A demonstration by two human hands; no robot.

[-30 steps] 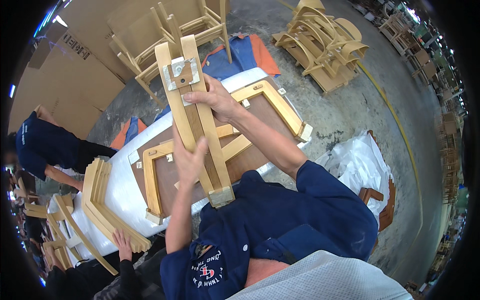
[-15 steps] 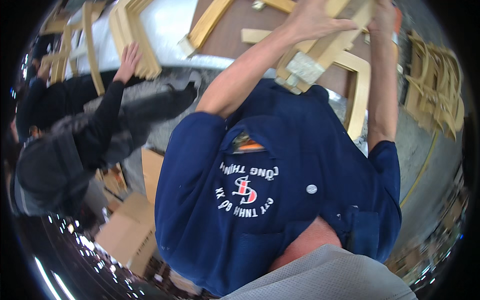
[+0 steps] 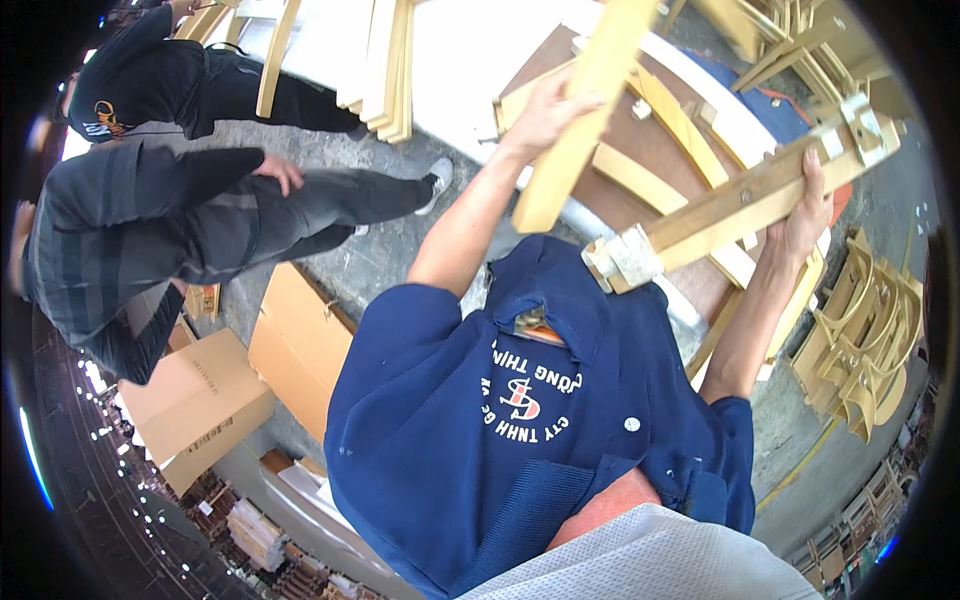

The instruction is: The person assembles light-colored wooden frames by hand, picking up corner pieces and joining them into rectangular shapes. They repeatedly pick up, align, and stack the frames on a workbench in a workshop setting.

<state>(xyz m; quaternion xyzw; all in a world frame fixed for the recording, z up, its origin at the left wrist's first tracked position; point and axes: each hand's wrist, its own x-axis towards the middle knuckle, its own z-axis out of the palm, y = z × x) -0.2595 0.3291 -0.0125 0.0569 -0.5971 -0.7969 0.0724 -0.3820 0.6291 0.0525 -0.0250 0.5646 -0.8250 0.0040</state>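
Note:
My left hand (image 3: 545, 120) grips a pale wooden board (image 3: 590, 110), tilted with its near end by my chest and its far end past the top edge. My right hand (image 3: 805, 210) is closed around a long wooden bar (image 3: 745, 195) with whitish blocks at both ends. The bar slants from in front of my chest up to the right. Beneath both pieces lies a brown panel (image 3: 600, 205) on a white-topped table. Several wooden slats rest on the panel, among them a short curved slat (image 3: 638, 180).
Curved wooden parts (image 3: 860, 340) are piled on the floor at right. Open cardboard boxes (image 3: 205, 400) stand at lower left. Two people in dark clothes are at left, one with a hand (image 3: 280, 172) lowered. Stacked wooden parts (image 3: 385, 75) lie on the table's left side.
My hands have moved apart. The board in my left hand is now separate from the bar, which my right hand has swung out to the right. The nearby person's hand has left the stacked parts.

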